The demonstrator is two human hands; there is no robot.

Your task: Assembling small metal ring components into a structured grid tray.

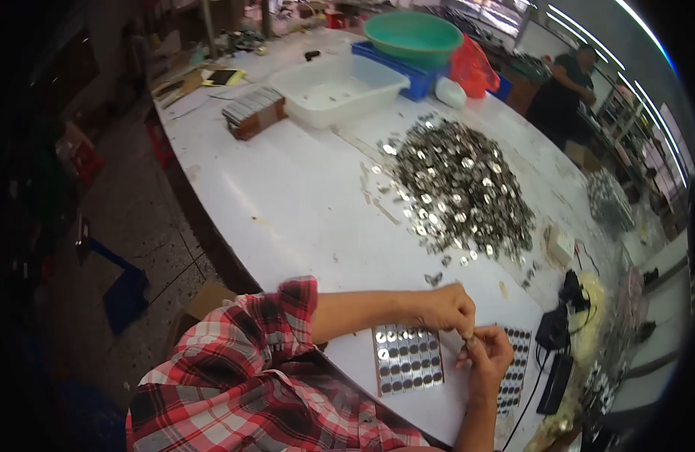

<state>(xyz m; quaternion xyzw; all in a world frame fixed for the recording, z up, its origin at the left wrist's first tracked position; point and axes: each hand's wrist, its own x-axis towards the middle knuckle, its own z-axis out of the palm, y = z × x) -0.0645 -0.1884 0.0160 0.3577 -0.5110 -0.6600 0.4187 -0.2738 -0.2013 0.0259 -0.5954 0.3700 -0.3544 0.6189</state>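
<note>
My left hand (443, 307) and my right hand (489, 355) meet fingertip to fingertip, both closed in a pinch. Whatever they hold is too small and too covered by the fingers to make out. Below my left hand lies a flat board (409, 369) with rows of dark round spots; shiny discs (383, 352) fill part of its top and left side. A second similar board (515, 369) is partly hidden behind my right hand and wrist. Beyond the hands spreads a big heap of small shiny metal pieces (464, 188).
A white plastic bin (336, 113), a stack of boards (253, 113), and a green basin (413, 39) on a blue crate (419, 84) stand at the far side. Black power adapters with cables (552, 329) lie at the right. Another person (566, 94) stands in the background.
</note>
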